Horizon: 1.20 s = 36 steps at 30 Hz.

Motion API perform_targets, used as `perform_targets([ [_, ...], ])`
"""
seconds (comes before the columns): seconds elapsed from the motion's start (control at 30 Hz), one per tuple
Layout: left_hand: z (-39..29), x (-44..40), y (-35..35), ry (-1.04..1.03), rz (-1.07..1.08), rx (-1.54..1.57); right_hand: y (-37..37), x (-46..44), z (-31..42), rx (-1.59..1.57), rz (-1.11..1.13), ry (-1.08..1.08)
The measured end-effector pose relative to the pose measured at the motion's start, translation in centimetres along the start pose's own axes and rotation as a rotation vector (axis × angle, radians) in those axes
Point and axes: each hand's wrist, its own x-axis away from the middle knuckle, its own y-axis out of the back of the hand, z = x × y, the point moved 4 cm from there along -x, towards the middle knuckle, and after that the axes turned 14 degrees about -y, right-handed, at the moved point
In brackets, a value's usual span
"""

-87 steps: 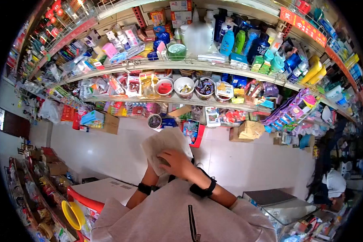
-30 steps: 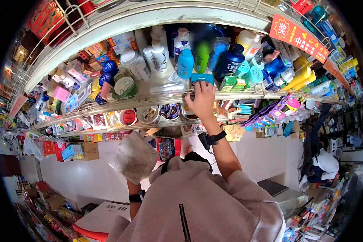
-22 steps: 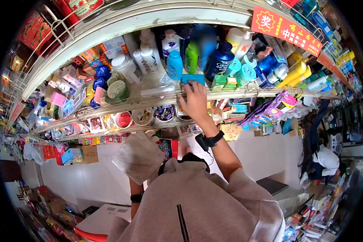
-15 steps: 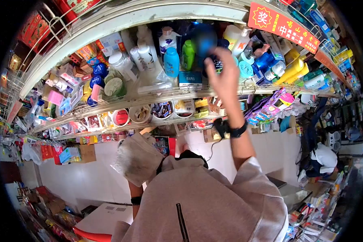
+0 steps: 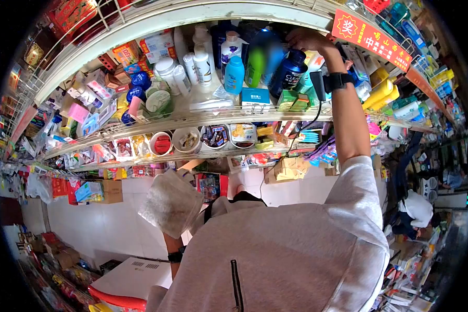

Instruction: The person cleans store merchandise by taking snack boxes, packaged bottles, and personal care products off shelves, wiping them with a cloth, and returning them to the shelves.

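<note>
My right hand [image 5: 309, 40] reaches to the back of the upper shelf, behind a dark blue CLEAR bottle [image 5: 289, 74]. Its fingers are dim and partly hidden, so their grip is unclear. Pale bottles stand under and beside that hand. To the left of the CLEAR bottle are a green bottle [image 5: 255, 66] and a light blue bottle [image 5: 234, 76]. A teal box [image 5: 255, 96] and a green box [image 5: 293, 101] lie in front. Low at the left, a grey cloth [image 5: 172, 203] covers my left hand, which holds it; the fingers are hidden.
A wire rail edges the upper shelf [image 5: 192, 124]. Below it, tubs of small packets [image 5: 186, 139] line a lower shelf. A red sign [image 5: 372, 39] hangs at the upper right. A white cabinet [image 5: 132, 283] stands behind, and another person [image 5: 417, 209] is at the far right.
My right hand has moved from over the CLEAR bottle towards the back right of the shelf, uncovering the bottle and the green box. The cloth stays at the left.
</note>
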Motion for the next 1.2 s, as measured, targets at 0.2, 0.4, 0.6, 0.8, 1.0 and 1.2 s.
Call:
perform_targets([
  [0.2,0.0,0.3,0.6,0.008,-0.012,0.005,-0.9,-0.3,0.7,0.299,-0.115,0.236],
  [0.4,-0.2,0.4,0.7,0.015,-0.014,0.013,-1.6,0.5,1.0,0.046,-0.258,0.12],
  [0.6,-0.3,0.4,1.0,0.02,-0.013,0.018,-1.3,-1.8,-3.1,-1.029,-0.252,0.063],
  [0.8,-0.5,0.2,1.7,0.011,-0.024,0.019,2.9,1.6,-2.4,-1.511,-0.358,0.325],
  [1.0,-0.8,-0.6,1.5,-0.002,-0.012,0.043,2.9,9.5,3.8,-1.594,-0.38,0.17],
  [1.2,-4.2,-4.8,-4.6,-0.063,0.201,0.183,0.2,12.6,4.9,-1.637,-0.307,0.013],
])
